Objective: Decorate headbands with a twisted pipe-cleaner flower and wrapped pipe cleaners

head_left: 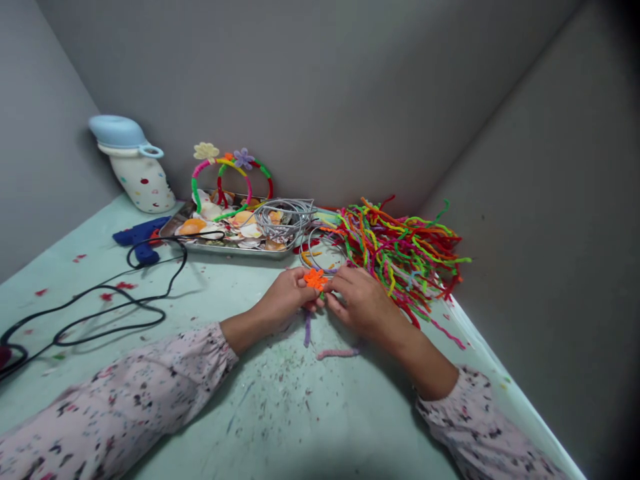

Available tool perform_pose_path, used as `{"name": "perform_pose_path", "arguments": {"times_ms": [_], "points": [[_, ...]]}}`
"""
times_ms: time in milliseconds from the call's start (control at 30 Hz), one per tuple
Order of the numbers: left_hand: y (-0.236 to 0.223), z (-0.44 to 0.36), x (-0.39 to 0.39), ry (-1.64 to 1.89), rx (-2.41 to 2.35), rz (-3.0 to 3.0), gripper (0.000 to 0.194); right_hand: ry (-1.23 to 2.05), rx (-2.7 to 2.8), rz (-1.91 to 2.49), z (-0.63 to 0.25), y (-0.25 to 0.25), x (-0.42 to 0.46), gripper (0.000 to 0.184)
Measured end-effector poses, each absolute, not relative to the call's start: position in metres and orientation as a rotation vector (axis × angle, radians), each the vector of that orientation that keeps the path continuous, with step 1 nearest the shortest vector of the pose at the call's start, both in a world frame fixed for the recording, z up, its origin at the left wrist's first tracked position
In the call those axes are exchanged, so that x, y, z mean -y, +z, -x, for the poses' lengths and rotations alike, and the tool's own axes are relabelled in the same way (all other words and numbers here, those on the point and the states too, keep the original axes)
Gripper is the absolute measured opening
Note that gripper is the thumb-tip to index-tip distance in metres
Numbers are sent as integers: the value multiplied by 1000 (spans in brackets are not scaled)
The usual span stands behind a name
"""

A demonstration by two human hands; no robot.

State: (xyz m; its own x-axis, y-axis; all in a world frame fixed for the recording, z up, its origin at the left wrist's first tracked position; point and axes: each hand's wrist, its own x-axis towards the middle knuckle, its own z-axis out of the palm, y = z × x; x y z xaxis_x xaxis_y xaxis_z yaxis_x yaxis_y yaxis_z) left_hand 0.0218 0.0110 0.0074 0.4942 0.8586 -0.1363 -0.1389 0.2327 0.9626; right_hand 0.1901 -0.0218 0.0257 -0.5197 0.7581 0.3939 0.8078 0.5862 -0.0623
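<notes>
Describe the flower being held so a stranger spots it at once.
Over the pale green table, the left hand and right hand are close together. Between them is an orange flower, held, unlike the flowers on the hoops behind.

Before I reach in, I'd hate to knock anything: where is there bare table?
Most room is on the near table between left sleeve and right sleeve, this side of the pink pipe cleaner, though specked. A smaller patch lies between black cord, metal tray and left hand. Crowded: the back, from glue gun through tray to pipe-cleaner pile.
</notes>
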Motion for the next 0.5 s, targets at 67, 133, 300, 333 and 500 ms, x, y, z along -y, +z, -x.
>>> {"name": "perform_pose_path", "arguments": {"times_ms": [67, 133, 300, 333, 500], "points": [[7, -22, -11, 797, -782, -1100, 20, -217, 2433, 1263, -189, 24, 22, 10], [7, -22, -12, 803, -775, -1062, 21, -237, 2423, 1251, -188, 23, 23, 10], [9, -23, -10, 838, -742, -1003, 25, -240, 2380, 1234, -190, 21, 21, 11], [10, -24, -10, 844, -746, -1000, 26, -234, 2368, 1240, -191, 21, 20, 11], [10, -24, -9, 857, -784, -1045, 29, -250, 2338, 1262, -191, 22, 20, 9]]}}
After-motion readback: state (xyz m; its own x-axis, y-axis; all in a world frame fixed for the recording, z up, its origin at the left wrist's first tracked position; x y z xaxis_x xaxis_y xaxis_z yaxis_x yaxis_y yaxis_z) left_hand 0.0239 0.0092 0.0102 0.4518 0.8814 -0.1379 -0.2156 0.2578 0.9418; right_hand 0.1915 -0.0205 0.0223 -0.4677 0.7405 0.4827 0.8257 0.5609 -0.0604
